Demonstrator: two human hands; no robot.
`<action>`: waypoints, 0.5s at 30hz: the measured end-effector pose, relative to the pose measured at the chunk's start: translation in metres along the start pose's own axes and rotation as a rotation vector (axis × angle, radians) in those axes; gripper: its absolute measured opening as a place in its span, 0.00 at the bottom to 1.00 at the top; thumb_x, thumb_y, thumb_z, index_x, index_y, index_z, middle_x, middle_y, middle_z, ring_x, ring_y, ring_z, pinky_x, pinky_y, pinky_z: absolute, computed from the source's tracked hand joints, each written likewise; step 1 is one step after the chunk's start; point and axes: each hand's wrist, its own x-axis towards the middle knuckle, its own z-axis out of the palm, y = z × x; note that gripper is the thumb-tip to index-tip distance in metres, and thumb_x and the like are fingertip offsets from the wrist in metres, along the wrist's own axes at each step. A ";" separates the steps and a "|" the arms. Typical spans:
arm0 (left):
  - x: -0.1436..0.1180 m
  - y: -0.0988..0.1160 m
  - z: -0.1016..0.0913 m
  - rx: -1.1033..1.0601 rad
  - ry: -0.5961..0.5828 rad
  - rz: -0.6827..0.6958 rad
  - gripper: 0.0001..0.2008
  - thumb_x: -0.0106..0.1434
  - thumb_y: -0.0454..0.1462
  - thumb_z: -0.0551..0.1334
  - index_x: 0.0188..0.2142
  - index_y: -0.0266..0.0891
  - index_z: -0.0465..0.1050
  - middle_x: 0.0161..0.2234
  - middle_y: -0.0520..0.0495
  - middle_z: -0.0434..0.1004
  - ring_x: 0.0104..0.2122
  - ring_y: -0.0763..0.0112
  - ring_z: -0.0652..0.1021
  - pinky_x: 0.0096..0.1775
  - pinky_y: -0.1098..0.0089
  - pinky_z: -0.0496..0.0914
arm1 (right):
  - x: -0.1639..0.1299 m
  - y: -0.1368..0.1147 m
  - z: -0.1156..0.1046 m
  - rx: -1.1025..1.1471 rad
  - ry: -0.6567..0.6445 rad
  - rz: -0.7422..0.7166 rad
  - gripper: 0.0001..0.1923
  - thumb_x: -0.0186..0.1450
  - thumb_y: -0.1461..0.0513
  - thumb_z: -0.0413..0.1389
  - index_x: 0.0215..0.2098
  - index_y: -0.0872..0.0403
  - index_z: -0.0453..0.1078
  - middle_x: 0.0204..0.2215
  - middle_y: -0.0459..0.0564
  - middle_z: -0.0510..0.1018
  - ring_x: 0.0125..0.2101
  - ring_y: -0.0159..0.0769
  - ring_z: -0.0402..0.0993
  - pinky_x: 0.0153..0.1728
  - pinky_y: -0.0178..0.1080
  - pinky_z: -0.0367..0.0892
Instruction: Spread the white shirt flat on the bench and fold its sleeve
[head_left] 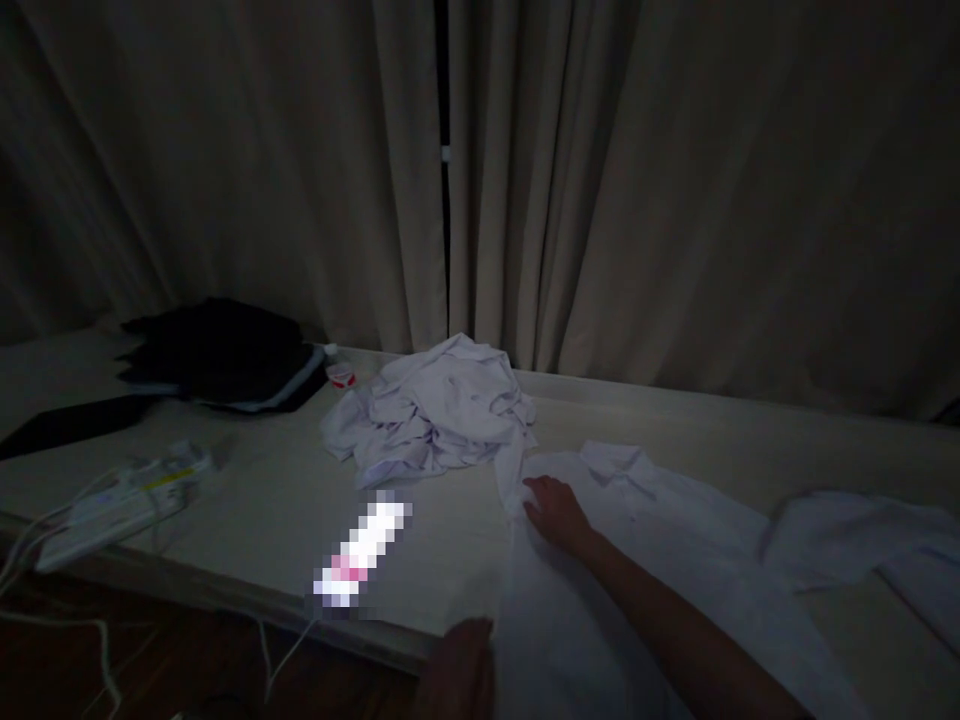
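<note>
A white shirt (637, 560) lies flat on a pale table (262, 500), collar away from the person. The right hand (556, 515) rests palm down on its upper left part, fingers loosely spread. The left hand (457, 665) sits at the shirt's near left edge; its grip cannot be made out. Beyond the right hand is a crumpled white garment (435, 415); far left, folded dark clothes (225, 355) and a power strip (120, 505)
</note>
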 end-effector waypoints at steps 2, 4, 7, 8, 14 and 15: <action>0.047 -0.003 0.025 -0.014 -0.016 0.101 0.17 0.62 0.38 0.55 0.52 0.48 0.65 0.49 0.50 0.76 0.48 0.68 0.75 0.48 0.64 0.74 | 0.016 0.010 -0.012 0.003 0.049 0.042 0.21 0.64 0.59 0.48 0.55 0.55 0.62 0.50 0.55 0.71 0.50 0.40 0.65 0.50 0.41 0.58; 0.088 -0.001 0.042 -0.002 -0.097 0.187 0.19 0.62 0.35 0.53 0.53 0.43 0.64 0.52 0.49 0.74 0.51 0.66 0.73 0.52 0.61 0.72 | 0.034 0.020 -0.023 -0.007 0.078 0.066 0.20 0.65 0.59 0.47 0.54 0.56 0.62 0.49 0.56 0.71 0.49 0.41 0.65 0.50 0.42 0.59; 0.126 0.000 0.052 -0.015 -0.244 0.237 0.20 0.63 0.35 0.51 0.55 0.40 0.63 0.56 0.45 0.69 0.56 0.62 0.69 0.57 0.57 0.66 | 0.064 0.031 -0.037 -0.007 0.108 0.087 0.20 0.64 0.58 0.48 0.53 0.56 0.63 0.48 0.57 0.71 0.48 0.41 0.66 0.49 0.41 0.60; 0.132 -0.003 0.053 -0.027 -0.285 0.235 0.20 0.63 0.36 0.51 0.55 0.39 0.63 0.57 0.44 0.67 0.57 0.61 0.67 0.58 0.56 0.65 | 0.074 0.033 -0.041 0.000 0.110 0.095 0.19 0.64 0.58 0.48 0.52 0.56 0.64 0.47 0.56 0.72 0.48 0.41 0.66 0.49 0.41 0.60; 0.127 -0.029 0.060 -0.111 -0.371 0.219 0.25 0.63 0.43 0.52 0.59 0.39 0.57 0.62 0.41 0.58 0.62 0.58 0.59 0.61 0.52 0.57 | 0.135 0.024 -0.035 0.064 0.076 0.122 0.19 0.64 0.55 0.49 0.50 0.54 0.65 0.47 0.55 0.72 0.48 0.40 0.66 0.50 0.41 0.58; 0.125 -0.032 0.062 -0.113 -0.364 0.226 0.25 0.64 0.43 0.52 0.59 0.40 0.56 0.62 0.42 0.57 0.62 0.59 0.58 0.62 0.52 0.57 | 0.142 0.022 -0.028 0.083 0.074 0.137 0.20 0.64 0.55 0.50 0.51 0.55 0.65 0.48 0.55 0.72 0.49 0.40 0.66 0.51 0.41 0.58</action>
